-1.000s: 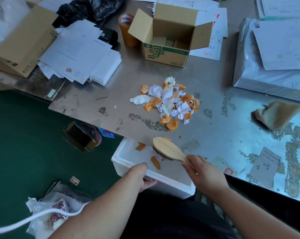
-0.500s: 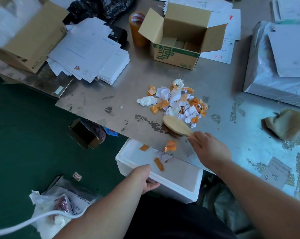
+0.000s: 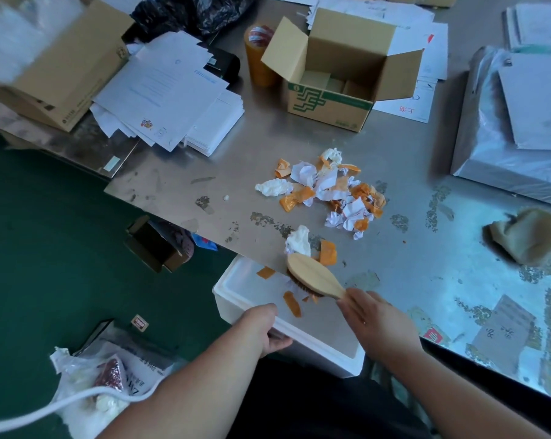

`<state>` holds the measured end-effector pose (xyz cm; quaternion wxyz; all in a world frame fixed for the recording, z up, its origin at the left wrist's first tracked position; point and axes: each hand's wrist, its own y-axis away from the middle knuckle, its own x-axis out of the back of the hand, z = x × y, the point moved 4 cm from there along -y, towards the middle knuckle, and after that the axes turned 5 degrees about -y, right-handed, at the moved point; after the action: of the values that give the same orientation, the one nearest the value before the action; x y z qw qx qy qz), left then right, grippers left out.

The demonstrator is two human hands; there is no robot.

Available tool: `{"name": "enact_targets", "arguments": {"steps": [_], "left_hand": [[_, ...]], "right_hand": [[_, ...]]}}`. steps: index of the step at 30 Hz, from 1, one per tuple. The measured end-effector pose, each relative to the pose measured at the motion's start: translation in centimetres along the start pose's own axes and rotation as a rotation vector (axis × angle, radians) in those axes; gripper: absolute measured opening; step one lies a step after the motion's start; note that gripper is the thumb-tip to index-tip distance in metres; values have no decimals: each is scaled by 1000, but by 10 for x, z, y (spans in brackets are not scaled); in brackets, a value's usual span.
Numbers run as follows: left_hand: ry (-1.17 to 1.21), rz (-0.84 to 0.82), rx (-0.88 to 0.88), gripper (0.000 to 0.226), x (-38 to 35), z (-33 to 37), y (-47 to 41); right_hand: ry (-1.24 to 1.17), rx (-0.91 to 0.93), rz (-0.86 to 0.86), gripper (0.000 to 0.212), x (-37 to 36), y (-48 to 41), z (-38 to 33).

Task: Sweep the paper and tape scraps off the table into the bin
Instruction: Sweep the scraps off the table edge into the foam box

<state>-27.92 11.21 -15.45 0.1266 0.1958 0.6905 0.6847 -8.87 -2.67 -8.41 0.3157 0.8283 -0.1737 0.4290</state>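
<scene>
Steel table (image 3: 394,144) fills most of the view, w/ a plastic-wrapped parcel (image 3: 489,166) at the far right and a spread of papers (image 3: 166,90) at the far left. An open carton (image 3: 331,106) stands betw. them, a tape roll (image 3: 259,55) just beside its left flap. White foam bin (image 3: 233,280) sits below the table's near edge, partly tucked under it. Main scraps pile (image 3: 331,188), white paper mixed w/ orange tape, lies mid-table, well apart from the edge. L hand (image 3: 261,327) grips the bin's near rim, fingers curled under it. R hand (image 3: 375,321) holds the brush (image 3: 312,274) by its handle, fingers wrapped round the end; the brush head overhangs the table edge above the bin, bristles down. A white wad (image 3: 298,240) and an orange strip (image 3: 327,252) lie on the table just beyond the head. Two orange bits (image 3: 291,304) are already in the bin.
</scene>
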Motion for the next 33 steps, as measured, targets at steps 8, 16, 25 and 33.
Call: {"name": "enact_targets", "arguments": {"steps": [8,16,25,33], "left_hand": [[1,5,12,35,3,2,-3],[-17,1,21,33,6,2,-2],[-52,14,3,32,11,4,3],[-57,-7,-8,29,17,10,6]], "right_hand": [[-60,56,75,33,11,7,2],[-112,-160,192,33,38,-4,14],[-80,-180,64,36,6,15,10],[46,83,5,32,-17,36,-11]]}}
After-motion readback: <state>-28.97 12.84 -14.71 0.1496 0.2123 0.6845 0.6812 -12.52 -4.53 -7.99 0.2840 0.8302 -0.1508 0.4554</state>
